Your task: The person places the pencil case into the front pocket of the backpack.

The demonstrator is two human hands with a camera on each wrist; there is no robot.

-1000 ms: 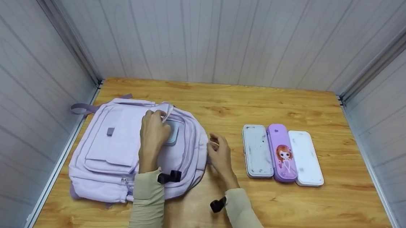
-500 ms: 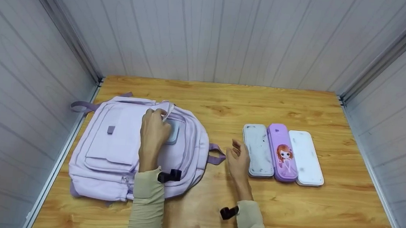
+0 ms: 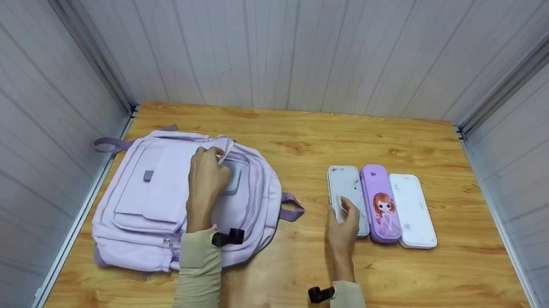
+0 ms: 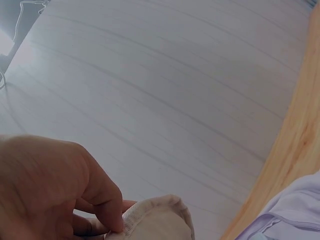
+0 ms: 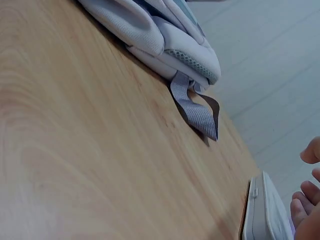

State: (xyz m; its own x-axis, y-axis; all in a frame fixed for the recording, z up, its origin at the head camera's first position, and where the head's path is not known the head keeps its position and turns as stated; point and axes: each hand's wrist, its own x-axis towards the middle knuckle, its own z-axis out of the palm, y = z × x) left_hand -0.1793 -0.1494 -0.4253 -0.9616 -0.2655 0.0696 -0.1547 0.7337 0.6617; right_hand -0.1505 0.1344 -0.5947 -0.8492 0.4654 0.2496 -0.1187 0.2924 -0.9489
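Note:
A lilac backpack (image 3: 153,198) lies flat at the left of the head view, one compartment gaping. My left hand (image 3: 206,180) pinches the edge of its pocket flap (image 3: 227,150); the left wrist view shows thumb and fingers on that fabric edge (image 4: 157,220). Inside the opening, a blue-grey case (image 3: 233,179) is partly hidden by the hand. My right hand (image 3: 343,230) is over the lower left of a grey pencil case (image 3: 348,182), fingers loosely bent and apart. In the right wrist view, the fingers (image 5: 311,192) hover beside the pencil case (image 5: 272,210); contact is unclear.
To the right of the grey case lie a purple pencil case (image 3: 381,201) with a cartoon girl and a white pencil case (image 3: 413,211). The backpack's loop handle (image 3: 292,208) points right. Panel walls (image 3: 283,47) enclose the wooden table (image 3: 290,268) on three sides.
My right hand has left the backpack's top end and moved right to the grey pencil case, uncovering the loop handle. The left hand keeps its hold on the flap.

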